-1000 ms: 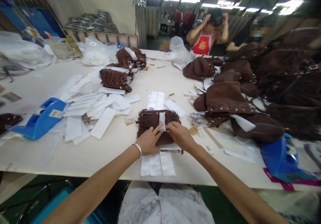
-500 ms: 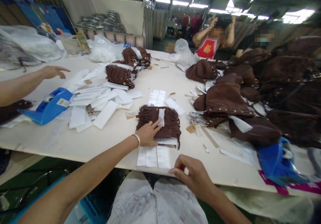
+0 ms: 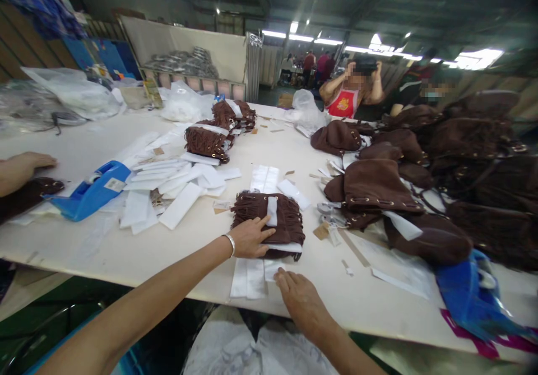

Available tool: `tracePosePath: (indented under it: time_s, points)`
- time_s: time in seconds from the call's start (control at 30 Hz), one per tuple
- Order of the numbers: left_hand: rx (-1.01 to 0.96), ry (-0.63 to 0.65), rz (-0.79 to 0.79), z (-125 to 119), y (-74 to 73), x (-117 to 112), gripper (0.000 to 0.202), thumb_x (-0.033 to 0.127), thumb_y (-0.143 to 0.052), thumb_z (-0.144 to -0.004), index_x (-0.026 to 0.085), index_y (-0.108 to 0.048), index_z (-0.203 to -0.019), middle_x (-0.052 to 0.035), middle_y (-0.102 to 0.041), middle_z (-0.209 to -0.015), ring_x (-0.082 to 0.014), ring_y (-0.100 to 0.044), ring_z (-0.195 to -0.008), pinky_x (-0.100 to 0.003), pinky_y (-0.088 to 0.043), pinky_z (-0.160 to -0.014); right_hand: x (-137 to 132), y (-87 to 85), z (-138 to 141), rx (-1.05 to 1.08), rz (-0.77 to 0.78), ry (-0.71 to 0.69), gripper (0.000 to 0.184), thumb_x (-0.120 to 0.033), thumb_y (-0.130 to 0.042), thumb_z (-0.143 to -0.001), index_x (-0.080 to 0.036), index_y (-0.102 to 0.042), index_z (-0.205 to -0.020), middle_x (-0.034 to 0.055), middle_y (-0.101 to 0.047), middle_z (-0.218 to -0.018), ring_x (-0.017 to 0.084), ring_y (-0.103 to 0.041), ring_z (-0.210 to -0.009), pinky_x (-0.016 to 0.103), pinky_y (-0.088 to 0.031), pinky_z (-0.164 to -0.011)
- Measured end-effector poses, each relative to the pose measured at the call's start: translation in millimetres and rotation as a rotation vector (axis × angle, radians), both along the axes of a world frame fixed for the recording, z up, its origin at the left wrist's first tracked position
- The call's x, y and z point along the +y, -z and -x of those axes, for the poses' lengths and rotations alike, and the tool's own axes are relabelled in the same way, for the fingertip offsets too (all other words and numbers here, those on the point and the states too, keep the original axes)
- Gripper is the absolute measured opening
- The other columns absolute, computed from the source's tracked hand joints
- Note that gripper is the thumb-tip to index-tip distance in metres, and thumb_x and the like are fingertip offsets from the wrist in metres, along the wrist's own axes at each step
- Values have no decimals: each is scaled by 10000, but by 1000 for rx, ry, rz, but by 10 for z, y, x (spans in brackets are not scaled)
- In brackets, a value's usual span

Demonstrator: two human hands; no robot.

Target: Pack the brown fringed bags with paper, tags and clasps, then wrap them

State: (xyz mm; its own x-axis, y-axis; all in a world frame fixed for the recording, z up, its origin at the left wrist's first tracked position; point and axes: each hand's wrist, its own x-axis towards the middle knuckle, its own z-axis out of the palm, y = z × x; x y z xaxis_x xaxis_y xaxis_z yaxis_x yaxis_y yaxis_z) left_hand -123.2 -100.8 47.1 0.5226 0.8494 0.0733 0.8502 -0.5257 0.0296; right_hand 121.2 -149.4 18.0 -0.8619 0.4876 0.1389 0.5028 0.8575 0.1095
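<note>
A folded brown fringed suede piece (image 3: 286, 218) with a white strip across its middle lies on the white table (image 3: 84, 251) in front of me. My left hand (image 3: 250, 237) rests flat on its near left edge, fingers stretched out. My right hand (image 3: 296, 295) lies flat on the white paper strips (image 3: 247, 278) just below the brown piece, fingers extended on the rightmost strip. More white strips (image 3: 264, 177) lie behind the piece.
A blue tape dispenser (image 3: 90, 190) and scattered white strips (image 3: 172, 181) lie to the left, beside another person's hand (image 3: 21, 167). Stacked fringed pieces (image 3: 208, 139) sit farther back. Brown suede bags (image 3: 378, 184) pile up at right, with a blue bag (image 3: 474, 285). People stand across the table.
My right hand left the brown piece, dropped below the table edge, then came back up onto the white strips. The other person's hand at left drew back. The camera tilted up.
</note>
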Motion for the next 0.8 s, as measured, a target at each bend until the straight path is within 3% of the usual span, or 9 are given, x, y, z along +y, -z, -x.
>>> tracePosePath:
  time_s: [0.13,0.23,0.33,0.47,0.57,0.7,0.8]
  points:
    - [-2,-4,-4,8,-27,5,588,476,-497,-871,196,-463,-1387,-187,-329,-1508,-329,-545,-1087,-460,-449,-910,-62,-31,45,71,18,30,137,-76,-623,-838,-168,-607,-938,94,-689,-1063,223,-631,-810,334,-479,-699]
    - [-7,-16,-9,0,-30,0,585,471,-509,-863,194,-475,-1377,-170,-326,-1514,-323,-543,-1081,-449,-457,-895,-76,19,49,101,93,74,109,-94,-647,-828,-188,-595,-842,46,-678,-880,224,-600,-742,330,-453,-652]
    - [-1,-28,-7,-9,-18,-3,595,473,-520,-856,196,-475,-1380,-168,-335,-1510,-332,-533,-1097,-450,-460,-881,-44,21,40,138,287,150,142,-70,-659,-811,-191,-585,-799,14,-642,-804,208,-593,-764,293,-442,-656]
    - [-4,-33,-1,-18,-12,-8,604,481,-520,-856,199,-466,-1388,-168,-318,-1521,-332,-524,-1109,-453,-454,-884,44,-46,-10,301,666,164,104,-152,-529,-927,-198,-609,-879,14,-658,-914,163,-608,-855,249,-448,-752]
    - [-2,-35,12,-24,-23,-12,600,469,-523,-857,194,-470,-1387,-172,-306,-1527,-326,-529,-1095,-449,-451,-885,118,-92,-50,378,800,182,182,-174,-449,-959,-191,-617,-893,24,-671,-908,162,-619,-845,254,-444,-756]
    - [8,-40,22,-28,-30,-10,597,467,-526,-856,193,-476,-1385,-174,-302,-1528,-324,-527,-1096,-444,-445,-888,207,-166,-61,418,815,326,192,-244,-477,-959,-199,-609,-827,-17,-635,-702,147,-603,-655,240,-415,-618]
    - [8,-35,23,-29,-30,-9,596,470,-519,-860,195,-473,-1387,-171,-286,-1537,-320,-528,-1092,-439,-445,-885,230,-225,-41,462,606,329,177,-260,-457,-980,-199,-605,-903,-3,-655,-766,141,-614,-675,239,-415,-627]
